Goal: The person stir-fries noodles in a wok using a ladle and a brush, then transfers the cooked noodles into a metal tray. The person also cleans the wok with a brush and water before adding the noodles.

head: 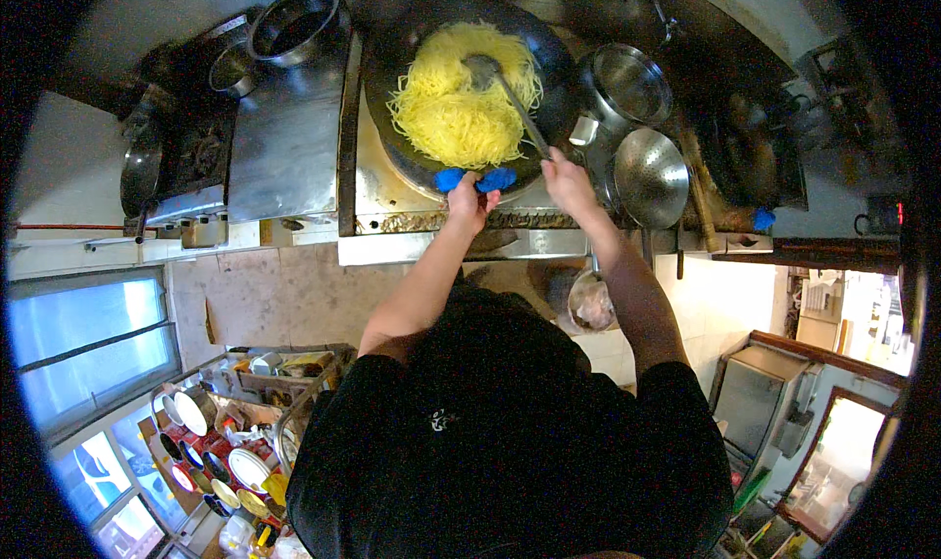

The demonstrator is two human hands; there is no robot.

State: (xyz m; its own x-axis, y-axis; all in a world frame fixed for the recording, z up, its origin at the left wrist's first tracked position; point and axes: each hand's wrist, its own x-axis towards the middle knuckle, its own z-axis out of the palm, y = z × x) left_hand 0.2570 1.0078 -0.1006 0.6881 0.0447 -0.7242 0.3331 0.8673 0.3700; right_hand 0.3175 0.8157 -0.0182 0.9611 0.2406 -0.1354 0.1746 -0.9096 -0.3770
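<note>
A large dark wok (555, 55) sits on the range before me, holding a thick heap of thin yellow shreds (463, 125) that look like shredded potato. My left hand (469, 202) grips the wok's near handle, which is wrapped in blue cloth (497, 179) showing on both sides of the hand. In my right hand (570, 185) is the end of a long-handled metal ladle (523, 112). The ladle slants up and left across the wok. Its bowl rests in the far part of the heap, partly among the shreds.
Right of the wok are a round perforated strainer (651, 178) and a metal basin (632, 84). A steel worktop (290, 147) lies to the left, with a deep pot (294, 26) at its back. Behind me on the left, a shelf holds several containers (250, 471).
</note>
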